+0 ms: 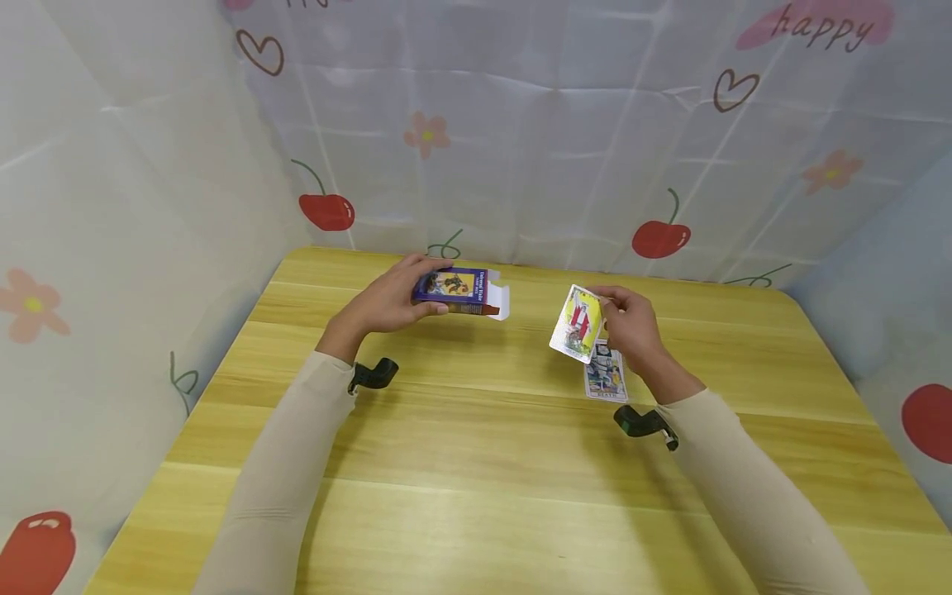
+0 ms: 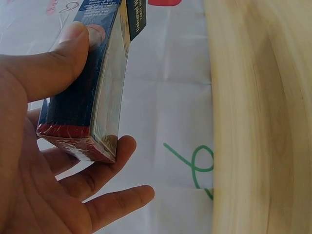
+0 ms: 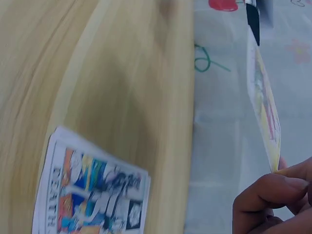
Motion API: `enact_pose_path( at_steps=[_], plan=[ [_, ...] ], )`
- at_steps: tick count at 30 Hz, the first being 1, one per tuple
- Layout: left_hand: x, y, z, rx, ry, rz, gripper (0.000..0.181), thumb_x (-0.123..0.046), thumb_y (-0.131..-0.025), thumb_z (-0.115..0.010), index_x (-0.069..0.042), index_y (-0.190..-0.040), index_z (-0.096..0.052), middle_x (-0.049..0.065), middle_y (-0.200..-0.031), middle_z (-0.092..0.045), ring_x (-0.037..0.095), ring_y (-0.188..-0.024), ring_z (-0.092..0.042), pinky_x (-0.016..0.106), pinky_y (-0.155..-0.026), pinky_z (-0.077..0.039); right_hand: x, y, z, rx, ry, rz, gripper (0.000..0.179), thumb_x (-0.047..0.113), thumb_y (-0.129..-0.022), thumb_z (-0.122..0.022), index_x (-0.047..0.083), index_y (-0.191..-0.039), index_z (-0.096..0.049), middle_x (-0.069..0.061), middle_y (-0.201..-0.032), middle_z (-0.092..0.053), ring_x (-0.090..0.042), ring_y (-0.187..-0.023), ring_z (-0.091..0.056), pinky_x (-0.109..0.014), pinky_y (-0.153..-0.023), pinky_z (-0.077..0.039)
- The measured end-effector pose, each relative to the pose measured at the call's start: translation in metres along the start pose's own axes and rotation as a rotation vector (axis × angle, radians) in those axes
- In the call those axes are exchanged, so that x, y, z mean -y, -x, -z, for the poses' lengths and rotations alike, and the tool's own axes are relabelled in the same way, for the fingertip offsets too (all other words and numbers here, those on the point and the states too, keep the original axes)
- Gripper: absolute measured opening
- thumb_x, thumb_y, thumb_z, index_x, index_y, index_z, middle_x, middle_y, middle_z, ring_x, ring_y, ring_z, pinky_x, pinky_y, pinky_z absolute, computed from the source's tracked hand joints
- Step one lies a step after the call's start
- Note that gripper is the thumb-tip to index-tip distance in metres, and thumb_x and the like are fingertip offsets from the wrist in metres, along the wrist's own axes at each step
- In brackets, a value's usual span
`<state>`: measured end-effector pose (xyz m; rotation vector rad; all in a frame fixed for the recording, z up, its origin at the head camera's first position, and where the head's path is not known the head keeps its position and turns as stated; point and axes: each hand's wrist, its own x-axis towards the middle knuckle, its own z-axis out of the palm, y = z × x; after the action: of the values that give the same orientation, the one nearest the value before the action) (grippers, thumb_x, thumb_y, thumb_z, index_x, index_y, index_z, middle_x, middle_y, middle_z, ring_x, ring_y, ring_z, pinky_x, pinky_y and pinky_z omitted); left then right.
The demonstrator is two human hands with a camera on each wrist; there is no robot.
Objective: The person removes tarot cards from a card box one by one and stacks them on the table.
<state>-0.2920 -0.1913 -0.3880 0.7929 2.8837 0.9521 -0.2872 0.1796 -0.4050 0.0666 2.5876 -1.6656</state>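
My left hand grips a blue tarot card box above the table, with the thumb on one side and fingers on the other. Its white end flap stands open toward the right. In the left wrist view the thumb presses the dark face of the box. Between thumb and fingers, my right hand pinches a tarot card, yellow with a red-and-white figure. That card is seen almost edge-on in the right wrist view. Below it a small stack of cards lies face up, "DEATH" on top.
The wooden table reaches back to a white curtain printed with cherries, flowers and hearts. Both sleeved forearms come in from the front edge, each with a black wrist camera.
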Motion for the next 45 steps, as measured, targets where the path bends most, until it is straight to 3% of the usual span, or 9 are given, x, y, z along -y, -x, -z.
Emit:
enact_pose_path(
  at_steps=[5, 11, 14, 19, 23, 29, 45],
  plan=[
    [0.001, -0.001, -0.001, 0.0, -0.002, -0.001, 0.073, -0.036, -0.089, -0.073, -0.017, -0.152, -0.039, 0.014, -0.144, -0.043, 0.029, -0.121, -0.047, 0.051, -0.105, -0.04, -0.01, 0.002, 0.01, 0.026, 0.105, 0.004, 0.035, 0.02, -0.107, -0.039, 0.007, -0.133, -0.059, -0.009, -0.099, -0.045, -0.01, -0.059, -0.041, -0.023, -0.048, -0.036],
    [0.001, 0.0, -0.001, 0.001, 0.0, -0.005, 0.073, -0.036, -0.09, -0.072, -0.017, -0.151, -0.039, 0.014, -0.144, -0.043, 0.029, -0.123, -0.047, 0.052, -0.105, -0.04, -0.02, 0.004, 0.021, 0.05, 0.225, 0.01, 0.037, 0.023, -0.108, -0.037, 0.005, -0.132, -0.059, -0.015, -0.11, -0.049, -0.008, -0.062, -0.044, -0.026, -0.051, -0.042],
    [0.001, 0.001, -0.001, -0.002, -0.002, -0.006, 0.073, -0.037, -0.089, -0.072, -0.017, -0.151, -0.039, 0.014, -0.143, -0.043, 0.029, -0.122, -0.047, 0.052, -0.105, -0.04, -0.027, 0.004, 0.026, 0.045, 0.264, 0.014, 0.036, 0.022, -0.107, -0.038, 0.004, -0.131, -0.059, -0.017, -0.109, -0.05, -0.008, -0.053, -0.038, -0.026, -0.049, -0.039],
    [0.001, 0.001, -0.001, 0.001, -0.006, -0.001, 0.073, -0.038, -0.09, -0.072, -0.019, -0.152, -0.039, 0.013, -0.144, -0.043, 0.029, -0.123, -0.047, 0.051, -0.105, -0.04, -0.039, 0.004, 0.03, 0.022, 0.338, 0.011, 0.036, 0.023, -0.106, -0.042, 0.001, -0.127, -0.062, -0.017, -0.109, -0.052, -0.017, -0.069, -0.046, -0.027, -0.054, -0.041],
    [0.001, 0.001, -0.001, 0.004, -0.007, 0.004, 0.073, -0.038, -0.089, -0.072, -0.02, -0.152, -0.038, 0.013, -0.145, -0.042, 0.029, -0.124, -0.047, 0.051, -0.105, -0.04, -0.047, 0.002, 0.03, 0.007, 0.365, 0.003, 0.036, 0.023, -0.106, -0.044, 0.0, -0.125, -0.063, -0.018, -0.108, -0.054, -0.024, -0.085, -0.046, -0.028, -0.061, -0.041],
    [0.001, 0.002, -0.001, 0.011, -0.01, 0.009, 0.074, -0.038, -0.089, -0.072, -0.019, -0.152, -0.038, 0.014, -0.146, -0.042, 0.029, -0.125, -0.046, 0.052, -0.106, -0.039, -0.058, -0.003, 0.027, -0.004, 0.426, -0.014, 0.033, 0.021, -0.104, -0.049, -0.001, -0.12, -0.066, -0.018, -0.099, -0.058, -0.025, -0.082, -0.048, -0.029, -0.063, -0.041],
    [-0.001, 0.0, 0.0, 0.007, -0.016, 0.007, 0.073, -0.038, -0.09, -0.071, -0.019, -0.152, -0.038, 0.013, -0.145, -0.042, 0.029, -0.123, -0.048, 0.052, -0.105, -0.04, -0.07, -0.009, 0.017, -0.024, 0.585, 0.03, 0.031, 0.019, -0.102, -0.048, 0.0, -0.11, -0.071, -0.023, -0.108, -0.068, -0.033, -0.089, -0.064, -0.041, -0.072, -0.049]
  ],
)
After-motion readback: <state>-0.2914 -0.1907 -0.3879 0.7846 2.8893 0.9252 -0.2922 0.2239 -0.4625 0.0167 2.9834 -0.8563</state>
